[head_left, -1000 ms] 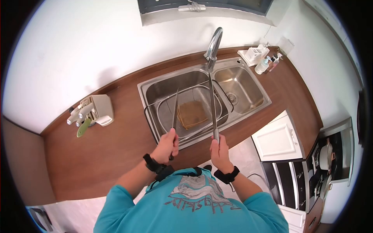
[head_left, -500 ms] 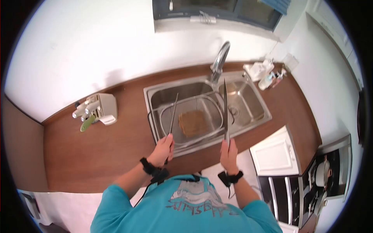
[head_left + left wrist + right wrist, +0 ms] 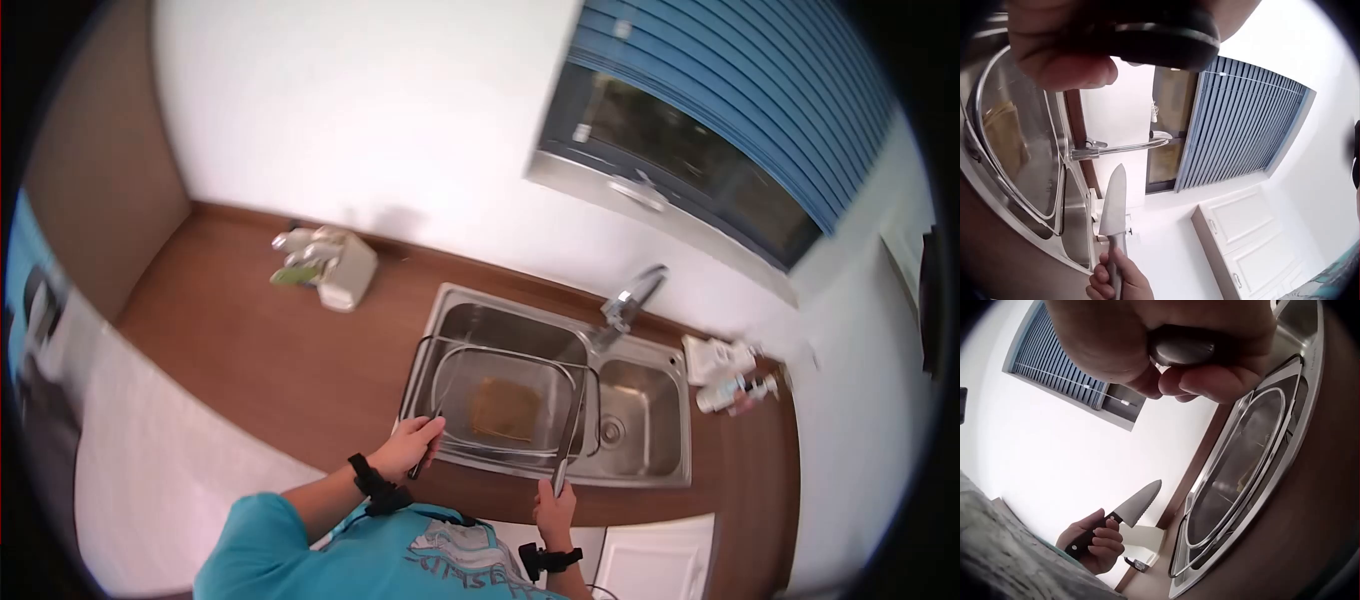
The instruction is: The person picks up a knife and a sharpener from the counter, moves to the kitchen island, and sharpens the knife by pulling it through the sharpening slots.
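Note:
My left hand [image 3: 408, 447] grips a black-handled knife with a serrated edge [image 3: 1141, 503], held out at the left front edge of the sink. In the right wrist view its blade points up and away from the hand. My right hand [image 3: 553, 510] holds a steel-handled chef's knife [image 3: 1114, 200], whose blade overlaps the right side of the larger basin in the head view. A metal drain basket [image 3: 590, 375] sits in that basin, with a flat brown piece [image 3: 505, 408] inside the basin area.
A pale knife block [image 3: 348, 270] with white, green and dark handles stands on the brown counter [image 3: 250, 350] to the left. Behind the double sink [image 3: 640, 481] rises a faucet [image 3: 630, 298]. Pump bottles [image 3: 722, 394] and a white holder [image 3: 712, 358] stand at the right.
The head view has turned toward the left, so the knife block and sink sit further right and lower. Both hands keep their grip on the knives.

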Motion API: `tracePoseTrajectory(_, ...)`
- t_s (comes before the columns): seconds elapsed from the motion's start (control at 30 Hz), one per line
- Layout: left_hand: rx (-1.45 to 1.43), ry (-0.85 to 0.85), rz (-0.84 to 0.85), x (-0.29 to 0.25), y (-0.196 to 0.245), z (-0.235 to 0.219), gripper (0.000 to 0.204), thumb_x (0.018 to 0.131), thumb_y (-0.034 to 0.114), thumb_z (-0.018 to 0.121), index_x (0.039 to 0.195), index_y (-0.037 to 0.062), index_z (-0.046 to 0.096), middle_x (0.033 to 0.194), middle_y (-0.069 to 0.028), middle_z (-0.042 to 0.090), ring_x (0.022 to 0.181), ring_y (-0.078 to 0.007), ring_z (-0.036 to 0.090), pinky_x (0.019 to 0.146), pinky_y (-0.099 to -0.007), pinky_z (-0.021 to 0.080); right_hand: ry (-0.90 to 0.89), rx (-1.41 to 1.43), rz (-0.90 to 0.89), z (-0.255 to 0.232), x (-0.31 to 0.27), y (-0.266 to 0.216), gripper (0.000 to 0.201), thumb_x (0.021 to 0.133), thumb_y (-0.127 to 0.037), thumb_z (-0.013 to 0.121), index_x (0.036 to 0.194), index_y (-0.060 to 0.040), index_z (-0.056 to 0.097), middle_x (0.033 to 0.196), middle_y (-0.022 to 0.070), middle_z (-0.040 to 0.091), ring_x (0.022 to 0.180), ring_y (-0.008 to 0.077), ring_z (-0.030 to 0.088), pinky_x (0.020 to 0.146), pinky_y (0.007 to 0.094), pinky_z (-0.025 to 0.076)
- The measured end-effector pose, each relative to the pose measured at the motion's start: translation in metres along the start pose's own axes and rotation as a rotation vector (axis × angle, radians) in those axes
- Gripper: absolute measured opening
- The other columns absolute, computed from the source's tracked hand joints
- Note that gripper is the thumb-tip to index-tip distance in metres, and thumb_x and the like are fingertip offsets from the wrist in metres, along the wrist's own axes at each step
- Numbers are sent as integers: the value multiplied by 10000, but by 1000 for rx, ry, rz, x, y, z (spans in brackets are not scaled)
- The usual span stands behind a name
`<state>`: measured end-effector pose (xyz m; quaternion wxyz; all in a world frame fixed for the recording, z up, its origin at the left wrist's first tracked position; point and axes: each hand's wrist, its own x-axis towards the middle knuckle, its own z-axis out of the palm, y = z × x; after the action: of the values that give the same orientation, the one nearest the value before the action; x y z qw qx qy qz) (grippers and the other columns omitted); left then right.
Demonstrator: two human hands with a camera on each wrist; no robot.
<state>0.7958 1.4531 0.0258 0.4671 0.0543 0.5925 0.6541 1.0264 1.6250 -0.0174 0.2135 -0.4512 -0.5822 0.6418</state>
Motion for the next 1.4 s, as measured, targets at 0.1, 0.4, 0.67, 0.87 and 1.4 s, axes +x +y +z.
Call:
tracePoseTrajectory(0.1, 42, 37, -1, -19, -7, 9, 292, 963, 327, 513, 824, 71, 536, 678, 0, 510, 571, -95, 486, 498, -237, 412, -113, -86, -57, 6, 12, 3, 245, 887, -262, 629, 900, -60, 490, 612, -4, 500, 417, 63, 442, 361, 218, 346)
tracePoseTrajectory(0.4, 232, 63, 173, -37, -36, 26, 343, 940, 358, 557, 903, 19, 589, 700, 27, 494, 614, -53, 415, 499, -240, 351, -532, -81, -126, 60, 10, -14, 219, 924, -249, 581, 941, -60, 471, 706, 21, 538, 459, 61, 464, 404, 216, 390)
tracePoseTrajectory(0.67, -102, -56, 177, -16, -26, 52, 304, 1005, 327, 431, 1049, 44, 530, 875, 20, 537, 775, -54, 481, 673, -222, 443, -543, 29, -406, 107, -10, -53, 348, 885, -280, 661, 1011, -2, 492, 781, 2, 547, 632, 57, 501, 525, 215, 411)
tracePoseTrajectory(0.87, 0, -199, 344, -6, -23, 30, 308, 1016, 325, 393, 1068, 41, 499, 929, 9, 503, 864, -60, 450, 752, -220, 428, -533, 86, -333, 122, -12, -49, 458, 866, -305, 685, 1128, 32, 519, 978, 45, 596, 871, 103, 552, 747, 254, 467)
tracePoseTrajectory(1.4, 467, -607, 65, -18, 41, -205, 379, 1026, 339, 317, 1084, 41, 543, 856, -46, 608, 796, -118, 549, 739, -292, 470, -436, 467, 158, 315, -92, -31, 286, 877, -80, 632, 1140, -6, 546, 915, 69, 639, 789, 163, 633, 702, 305, 536)
